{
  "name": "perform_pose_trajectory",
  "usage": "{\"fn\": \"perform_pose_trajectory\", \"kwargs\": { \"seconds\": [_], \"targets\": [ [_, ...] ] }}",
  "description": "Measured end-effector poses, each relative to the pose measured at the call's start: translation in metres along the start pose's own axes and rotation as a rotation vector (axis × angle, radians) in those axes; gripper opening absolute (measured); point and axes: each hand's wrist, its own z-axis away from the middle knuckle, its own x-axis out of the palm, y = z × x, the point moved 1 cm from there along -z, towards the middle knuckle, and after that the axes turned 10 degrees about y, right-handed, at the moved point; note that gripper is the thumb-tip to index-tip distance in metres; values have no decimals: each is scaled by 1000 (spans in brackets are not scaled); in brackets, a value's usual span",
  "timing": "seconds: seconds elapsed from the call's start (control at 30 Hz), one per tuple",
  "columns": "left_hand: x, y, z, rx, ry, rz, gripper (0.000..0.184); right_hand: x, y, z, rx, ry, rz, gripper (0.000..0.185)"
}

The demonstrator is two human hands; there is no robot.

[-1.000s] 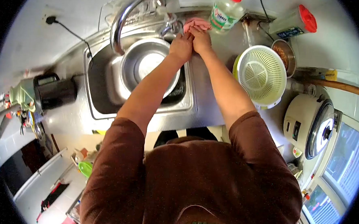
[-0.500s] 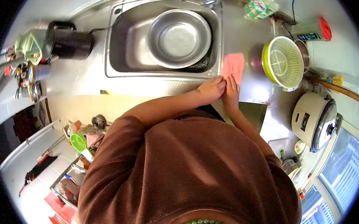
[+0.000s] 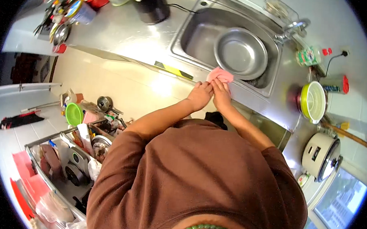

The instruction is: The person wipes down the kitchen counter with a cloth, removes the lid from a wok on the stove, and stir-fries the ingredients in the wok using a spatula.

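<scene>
A bunched pink cloth [image 3: 220, 75] lies over the front edge of the sink, near the metal basin. My right hand [image 3: 222, 96] grips it from the near side, fingers pressed together over its lower part. Close beside it, my left hand [image 3: 201, 95] has curled fingers at the cloth's left edge, closed on it as far as I can see; the fingertips are partly hidden. A wide metal basin [image 3: 241, 53] sits inside the steel sink [image 3: 204, 30], just beyond both hands.
A chrome faucet [image 3: 293, 31] stands behind the sink. To the right are a green-and-white colander [image 3: 315, 102] and a rice cooker [image 3: 316, 154]. A black kettle [image 3: 149, 7] is at the left, above a yellow-black strip [image 3: 173, 70]. A loaded rack [image 3: 59, 182] stands lower left.
The view has turned, with my body, toward the left. Both hands and the pink cloth have moved left along the counter, from right of the sink to its front edge. The cloth is now more bunched.
</scene>
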Motion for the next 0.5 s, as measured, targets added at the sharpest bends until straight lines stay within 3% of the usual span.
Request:
{"fn": "perform_pose_trajectory", "kwargs": {
  "seconds": [0.13, 0.27, 0.3, 0.43, 0.5],
  "targets": [
    [-13, -60, 52, -196, 141, -177, 42, 44, -58, -54, -165, -81, -100, 40],
    [-21, -103, 84, -437, 135, -225, 55, 96, -91, -97, -377, -75, -139, 33],
    [-26, -107, 88, -471, 160, -200, 57, 85, -108, -113, -354, -183, -72, 31],
    [-40, -114, 94, -569, 240, -121, 66, 109, -99, -165, -278, 171, 17, 26],
    [-41, -116, 90, -579, 249, -86, 70, 136, -78, -178, -259, 42, -18, 27]
  ]
}}
